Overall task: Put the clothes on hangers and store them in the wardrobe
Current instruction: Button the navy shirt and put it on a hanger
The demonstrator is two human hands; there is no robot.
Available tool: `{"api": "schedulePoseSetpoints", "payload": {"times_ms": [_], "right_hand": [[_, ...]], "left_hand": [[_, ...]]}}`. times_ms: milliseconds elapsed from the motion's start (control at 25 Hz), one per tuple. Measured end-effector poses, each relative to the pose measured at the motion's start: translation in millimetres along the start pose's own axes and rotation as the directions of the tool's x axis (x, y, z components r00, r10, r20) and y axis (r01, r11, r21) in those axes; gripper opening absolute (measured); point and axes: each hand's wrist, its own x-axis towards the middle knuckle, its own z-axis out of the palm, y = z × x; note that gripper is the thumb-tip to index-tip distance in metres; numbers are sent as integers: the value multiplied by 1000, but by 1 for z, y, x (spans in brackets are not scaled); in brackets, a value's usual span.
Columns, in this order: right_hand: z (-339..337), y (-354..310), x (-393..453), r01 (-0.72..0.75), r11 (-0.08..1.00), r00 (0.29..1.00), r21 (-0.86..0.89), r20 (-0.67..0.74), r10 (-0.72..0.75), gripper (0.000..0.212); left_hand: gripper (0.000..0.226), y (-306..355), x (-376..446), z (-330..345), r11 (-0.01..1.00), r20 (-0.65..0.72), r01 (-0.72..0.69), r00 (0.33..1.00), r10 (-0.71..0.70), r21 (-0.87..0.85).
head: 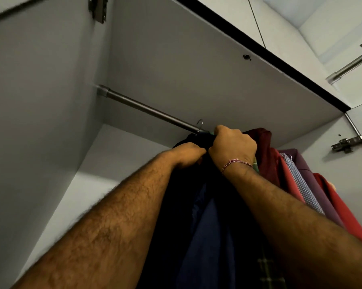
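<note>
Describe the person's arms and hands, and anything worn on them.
Both forearms are bare and hairy, with no sleeves in view. The right hand has a thin red-and-white braided thread tied round its wrist. The left hand shows no band, ring or watch.

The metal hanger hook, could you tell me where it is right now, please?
In the head view, the hanger hook sits over the wardrobe rail near centre, just left of the right hand and above the dark garment.
</note>
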Motion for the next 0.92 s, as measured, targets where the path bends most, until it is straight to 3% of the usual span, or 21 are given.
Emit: {"api": "schedulePoseSetpoints", "payload": {"times_ms": [160,400,480,560,640,760,920], "right_hand": [[12,7,13,-22,999,999,-49,35,24,9],[9,25,24,43,995,976,-94,216,-22,25],[2,34,16,72,997,964,-28,257,-63,32],[-7,46,-3,93,995,958,48,267,-102,44],[-21,58,-29,108,990,947,91,294,-130,65],[-60,87,-74,121,981,933,151,319,-164,81],[-128,143,-146,118,983,918,137,363,-161,74]], "left_hand": [[35,-5,11,6,996,-11,-55,998,56,69],[32,-11,12,9,982,-37,-40,998,48,183],[32,-9,3,9,943,-79,-44,994,74,330],[50,-2,-15,12,845,-112,-20,989,94,534],[61,9,-37,18,777,-131,-28,981,142,629],[66,45,-81,42,817,-118,-68,979,165,573],[66,103,-158,99,851,-130,-209,943,306,482]]}}
